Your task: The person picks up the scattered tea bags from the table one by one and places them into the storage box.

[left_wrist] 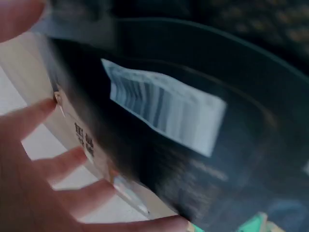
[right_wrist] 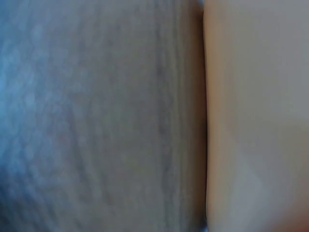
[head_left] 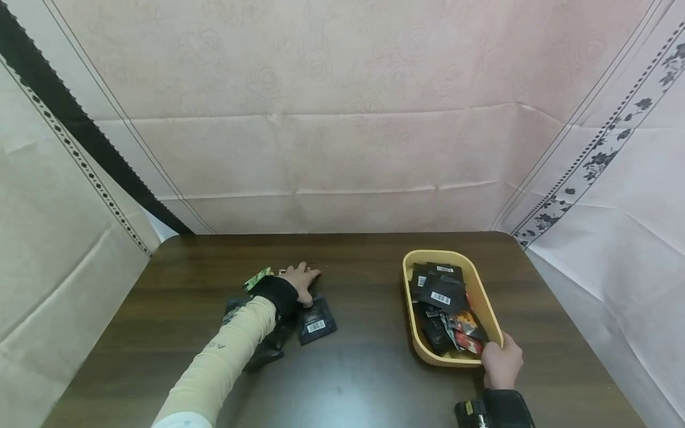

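My left hand (head_left: 299, 282) is over a small group of packets on the left half of the table, fingers spread. In the left wrist view its fingers (left_wrist: 72, 193) reach along the edge of a black packet (left_wrist: 231, 125) with a white barcode label, fingertips right at it. Just below this hand lies another black barcoded packet (head_left: 317, 321); a green packet (head_left: 258, 278) shows beside the wrist, and the forearm partly hides more dark ones. My right hand (head_left: 502, 361) grips the near right corner of a yellow plastic basket (head_left: 486, 297) holding several black and coloured packets (head_left: 445, 291).
The brown wooden table (head_left: 369, 386) ends at a straight far edge with rounded corners. Pale patterned cloth (head_left: 342, 154) hangs behind it and on both sides. A black device (head_left: 472, 412) is strapped at the right wrist.
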A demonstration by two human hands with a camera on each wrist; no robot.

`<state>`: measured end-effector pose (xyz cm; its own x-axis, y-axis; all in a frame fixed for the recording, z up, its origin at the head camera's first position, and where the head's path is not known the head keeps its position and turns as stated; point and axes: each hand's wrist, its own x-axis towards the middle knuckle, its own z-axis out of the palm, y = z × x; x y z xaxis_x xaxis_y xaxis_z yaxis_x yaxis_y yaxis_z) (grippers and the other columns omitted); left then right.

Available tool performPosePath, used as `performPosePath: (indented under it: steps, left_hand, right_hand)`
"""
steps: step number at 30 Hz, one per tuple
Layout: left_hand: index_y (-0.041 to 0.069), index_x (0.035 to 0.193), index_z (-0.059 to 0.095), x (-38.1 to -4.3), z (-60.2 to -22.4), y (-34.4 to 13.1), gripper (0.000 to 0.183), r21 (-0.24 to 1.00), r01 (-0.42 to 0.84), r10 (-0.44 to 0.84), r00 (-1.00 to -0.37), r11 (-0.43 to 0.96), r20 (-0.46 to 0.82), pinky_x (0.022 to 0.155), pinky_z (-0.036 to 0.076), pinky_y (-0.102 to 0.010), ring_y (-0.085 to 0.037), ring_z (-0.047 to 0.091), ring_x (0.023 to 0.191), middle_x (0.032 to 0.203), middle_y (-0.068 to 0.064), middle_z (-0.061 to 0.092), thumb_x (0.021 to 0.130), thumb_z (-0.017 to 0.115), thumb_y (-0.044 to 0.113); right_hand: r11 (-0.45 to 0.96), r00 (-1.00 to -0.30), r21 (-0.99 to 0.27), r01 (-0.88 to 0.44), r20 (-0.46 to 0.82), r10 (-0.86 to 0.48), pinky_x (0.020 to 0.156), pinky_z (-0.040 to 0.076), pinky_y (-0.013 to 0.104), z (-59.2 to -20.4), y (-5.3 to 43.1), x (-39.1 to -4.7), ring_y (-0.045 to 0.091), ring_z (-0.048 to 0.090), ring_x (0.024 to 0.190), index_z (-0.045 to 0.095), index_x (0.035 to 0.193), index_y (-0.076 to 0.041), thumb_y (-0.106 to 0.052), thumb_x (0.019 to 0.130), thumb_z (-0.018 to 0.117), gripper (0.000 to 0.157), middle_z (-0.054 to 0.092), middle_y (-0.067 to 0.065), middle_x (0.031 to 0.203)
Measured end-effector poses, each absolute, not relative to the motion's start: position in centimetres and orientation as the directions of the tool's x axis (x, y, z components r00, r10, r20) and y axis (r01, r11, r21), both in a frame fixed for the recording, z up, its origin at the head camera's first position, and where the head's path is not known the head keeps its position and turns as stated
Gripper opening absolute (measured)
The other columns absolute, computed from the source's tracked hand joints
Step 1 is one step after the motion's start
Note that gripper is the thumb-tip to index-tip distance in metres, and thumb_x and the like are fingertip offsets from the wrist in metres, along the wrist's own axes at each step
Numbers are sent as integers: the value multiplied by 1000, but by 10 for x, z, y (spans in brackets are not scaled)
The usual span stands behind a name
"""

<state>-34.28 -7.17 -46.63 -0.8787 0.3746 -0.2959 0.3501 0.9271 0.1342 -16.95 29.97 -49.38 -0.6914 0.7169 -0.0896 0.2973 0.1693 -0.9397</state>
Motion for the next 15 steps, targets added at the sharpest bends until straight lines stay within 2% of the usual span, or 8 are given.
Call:
performPosePath:
  steps: [2, 4, 8, 10, 12, 15]
  left_hand:
    - [18, 136, 40, -342, -467, -71, 77, 123, 359, 379, -887, 925, -265, 67, 43, -46, -36, 41, 102, 127, -16, 38, 66, 70, 16]
    - [17, 128, 45, -342, -470, -70, 65, 99, 375, 388, -896, 922, -217, 63, 43, -47, -33, 42, 95, 118, -14, 42, 69, 71, 15]
    - [19, 104, 51, -343, -480, -71, 36, 69, 408, 413, -904, 910, -111, 62, 43, -52, -32, 46, 90, 104, -12, 47, 75, 70, 10]
    - [19, 96, 50, -344, -483, -70, 29, 76, 416, 420, -905, 906, -65, 63, 43, -53, -31, 46, 87, 100, -11, 47, 77, 67, 6]
    - [18, 95, 49, -345, -481, -68, 26, 88, 431, 434, -901, 898, -7, 62, 43, -52, -31, 46, 86, 98, -11, 48, 79, 64, 3]
    - [16, 102, 50, -343, -471, -59, 28, 118, 476, 474, -879, 872, 46, 62, 43, -50, -31, 46, 87, 101, -13, 48, 81, 58, 0]
  right_hand:
    - [163, -679, -936, 311, -99, 728, 93, 32, 55, -495, 300, -170, 42, 40, 111, 43, 125, 16, 10, 73, 29, 54, 44, 36, 120]
    - [156, -668, -933, 325, -109, 737, 93, 33, 54, -495, 299, -171, 41, 41, 111, 43, 125, 15, 11, 72, 30, 55, 45, 34, 121]
    - [144, -673, -938, 315, -114, 731, 94, 33, 54, -494, 298, -171, 41, 40, 112, 42, 125, 15, 11, 73, 29, 54, 44, 35, 122]
    - [135, -683, -943, 306, -118, 721, 94, 32, 55, -493, 297, -170, 43, 39, 112, 41, 125, 17, 10, 75, 28, 53, 42, 36, 122]
    - [131, -692, -947, 293, -115, 712, 94, 31, 56, -492, 297, -169, 44, 38, 113, 40, 125, 18, 9, 76, 27, 52, 40, 38, 123]
    - [137, -687, -945, 297, -111, 718, 92, 34, 55, -492, 297, -169, 43, 39, 112, 41, 125, 17, 8, 77, 27, 51, 42, 36, 123]
